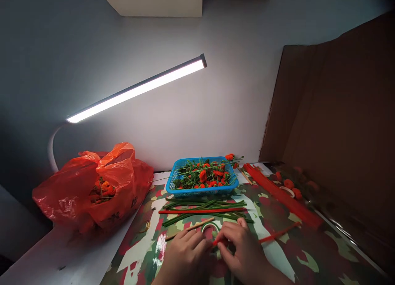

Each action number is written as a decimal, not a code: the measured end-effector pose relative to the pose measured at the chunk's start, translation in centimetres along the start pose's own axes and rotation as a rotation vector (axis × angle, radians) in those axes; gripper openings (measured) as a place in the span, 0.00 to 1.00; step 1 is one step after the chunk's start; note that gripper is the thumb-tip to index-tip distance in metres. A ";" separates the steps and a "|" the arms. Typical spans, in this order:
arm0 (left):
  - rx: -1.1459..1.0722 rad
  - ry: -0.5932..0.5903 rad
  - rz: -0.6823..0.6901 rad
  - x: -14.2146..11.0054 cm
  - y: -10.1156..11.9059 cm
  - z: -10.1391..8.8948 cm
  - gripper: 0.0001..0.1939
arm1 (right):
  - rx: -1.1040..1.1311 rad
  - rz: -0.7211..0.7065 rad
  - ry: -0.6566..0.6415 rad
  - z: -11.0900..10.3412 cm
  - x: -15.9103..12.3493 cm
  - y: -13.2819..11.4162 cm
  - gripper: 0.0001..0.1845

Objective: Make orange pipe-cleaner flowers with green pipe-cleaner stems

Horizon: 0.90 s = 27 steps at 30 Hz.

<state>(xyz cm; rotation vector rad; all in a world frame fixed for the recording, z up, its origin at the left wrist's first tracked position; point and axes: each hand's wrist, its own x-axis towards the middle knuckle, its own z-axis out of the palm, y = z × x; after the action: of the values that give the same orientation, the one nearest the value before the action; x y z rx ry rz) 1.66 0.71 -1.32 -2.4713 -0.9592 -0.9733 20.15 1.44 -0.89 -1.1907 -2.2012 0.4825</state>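
My right hand pinches a red pipe cleaner between thumb and fingers. Its long tail sticks out to the right past the wrist side. Close beside it, my left hand has its fingers curled at the other end of the red piece; its thumb is hidden. Just beyond the hands lies a roll of green tape, partly covered by my right hand. A thin wooden stick slants to its left. Farther back, a row of green pipe cleaners lies with one red pipe cleaner across it.
A blue basket of orange-red flowers with green stems stands by the wall. At left sits a red plastic bag holding more flowers, under a lit lamp. A red bundle and a cardboard panel are at right.
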 end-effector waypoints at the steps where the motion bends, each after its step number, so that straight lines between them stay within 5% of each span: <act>1: 0.012 -0.001 0.009 0.3 0.1 -0.2 0.09 | 0.010 0.016 -0.003 -0.1 0.0 0.0 0.06; 15: -0.182 -0.265 -0.279 0.8 1.1 -1.5 0.10 | 0.055 -0.092 -0.005 -1.0 -0.2 -0.2 0.07; 23: -0.523 -0.322 -0.481 1.2 1.2 -2.2 0.09 | 0.030 -0.145 -0.008 -1.3 -0.4 -0.3 0.07; 27: -0.490 -0.283 -0.451 1.1 1.2 -2.0 0.09 | 0.080 -0.112 -0.004 -1.3 -0.4 -0.4 0.07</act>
<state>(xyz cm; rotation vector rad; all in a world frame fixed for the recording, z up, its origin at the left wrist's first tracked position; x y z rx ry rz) 2.11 -0.64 0.82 -2.9198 -1.5841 -1.1179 20.90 0.98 0.22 -1.0199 -2.2161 0.5214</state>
